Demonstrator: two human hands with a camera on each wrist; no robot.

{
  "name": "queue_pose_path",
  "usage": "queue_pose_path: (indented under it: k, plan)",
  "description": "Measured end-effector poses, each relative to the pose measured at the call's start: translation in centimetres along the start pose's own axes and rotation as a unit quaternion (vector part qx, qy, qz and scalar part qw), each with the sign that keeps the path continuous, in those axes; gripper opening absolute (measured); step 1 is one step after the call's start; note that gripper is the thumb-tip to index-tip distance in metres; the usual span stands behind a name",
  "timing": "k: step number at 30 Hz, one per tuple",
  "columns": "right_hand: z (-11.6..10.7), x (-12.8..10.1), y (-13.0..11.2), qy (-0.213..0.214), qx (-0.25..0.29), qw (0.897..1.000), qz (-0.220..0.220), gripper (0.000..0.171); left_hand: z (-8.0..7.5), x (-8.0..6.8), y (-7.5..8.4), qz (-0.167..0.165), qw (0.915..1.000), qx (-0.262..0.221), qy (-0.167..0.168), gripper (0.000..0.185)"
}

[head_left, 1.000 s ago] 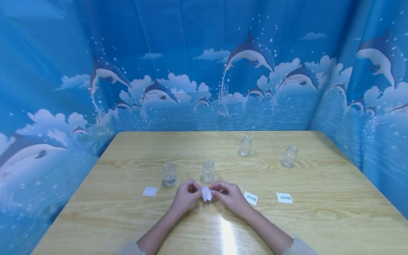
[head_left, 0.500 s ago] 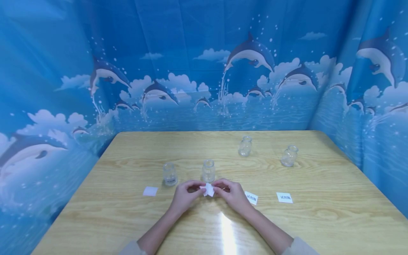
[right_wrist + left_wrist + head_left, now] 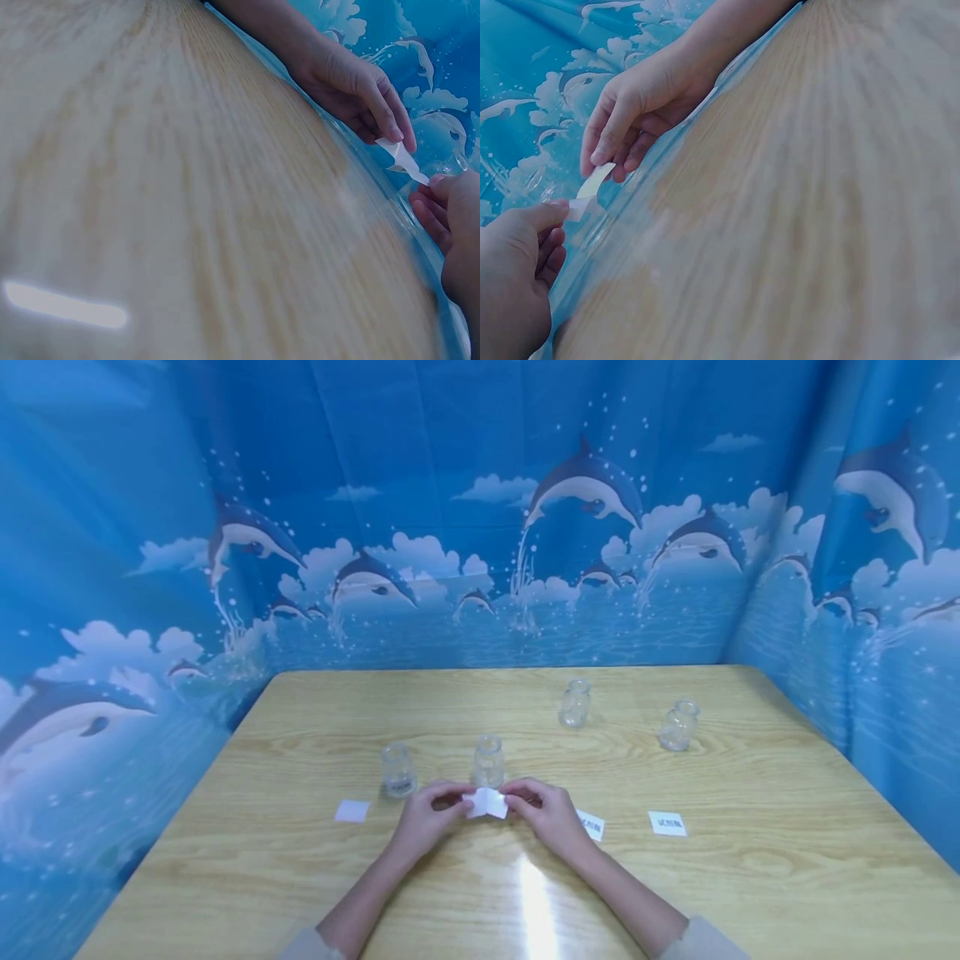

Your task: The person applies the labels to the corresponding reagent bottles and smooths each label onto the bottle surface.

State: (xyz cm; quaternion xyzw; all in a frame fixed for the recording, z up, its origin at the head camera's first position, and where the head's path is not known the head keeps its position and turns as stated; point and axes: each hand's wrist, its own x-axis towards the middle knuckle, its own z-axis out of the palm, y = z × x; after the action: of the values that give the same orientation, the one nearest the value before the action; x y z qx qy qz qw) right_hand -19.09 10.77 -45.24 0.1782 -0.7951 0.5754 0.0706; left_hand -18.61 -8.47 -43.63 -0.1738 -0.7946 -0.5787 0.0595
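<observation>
Both hands hold one small white paper label (image 3: pixel 486 802) just above the wooden table (image 3: pixel 300 877), near its middle. My left hand (image 3: pixel 429 814) pinches the label's left edge and my right hand (image 3: pixel 547 814) pinches its right edge. In the left wrist view the label (image 3: pixel 591 189) stretches between my left thumb and the fingers of the right hand (image 3: pixel 634 112). The right wrist view shows the label (image 3: pixel 405 160) bent between the two hands. A small clear glass jar (image 3: pixel 488 762) stands just behind the hands.
Another jar (image 3: pixel 397 770) stands left of the hands, and two more jars (image 3: pixel 574 704) (image 3: pixel 678 726) stand farther back right. A blank white slip (image 3: pixel 352 811) lies at the left. Printed labels (image 3: pixel 591 825) (image 3: pixel 667 823) lie at the right. Blue dolphin curtains enclose the table.
The label has turned from a folded, upright shape to a wider, flatter one stretched between the two hands. The hands have shifted slightly away from me.
</observation>
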Motion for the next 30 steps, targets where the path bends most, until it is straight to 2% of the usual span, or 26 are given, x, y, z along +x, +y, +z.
queue_pose_path:
  k: [7,10,16,21,26,30]
  plan:
    - [-0.1,0.2,0.4,-0.020,0.020,1.000,0.003,0.017,-1.1,0.0,-0.3,-0.002,0.9998,0.013,-0.012,0.018]
    - [-0.3,0.3,0.6,-0.023,0.011,1.000,0.011,0.016,-1.5,0.1,-1.1,-0.006,0.9997,0.018,-0.018,0.018]
    - [-0.9,0.5,0.7,-0.001,0.012,0.999,0.039,0.015,-2.3,0.4,-3.4,-0.019,0.9954,0.054,-0.076,0.022]
    - [-1.0,0.6,0.7,-0.004,0.015,0.999,0.045,0.017,-2.5,0.4,-3.8,0.007,0.9897,0.099,-0.104,0.019]
    - [-0.9,0.6,0.7,-0.003,0.015,0.999,0.040,0.015,-2.5,0.4,-3.8,0.051,0.9823,0.148,-0.103,0.016]
    - [-0.9,0.5,0.7,-0.004,0.019,0.999,0.034,0.014,-2.5,0.3,-4.0,0.067,0.9772,0.175,-0.101,0.015]
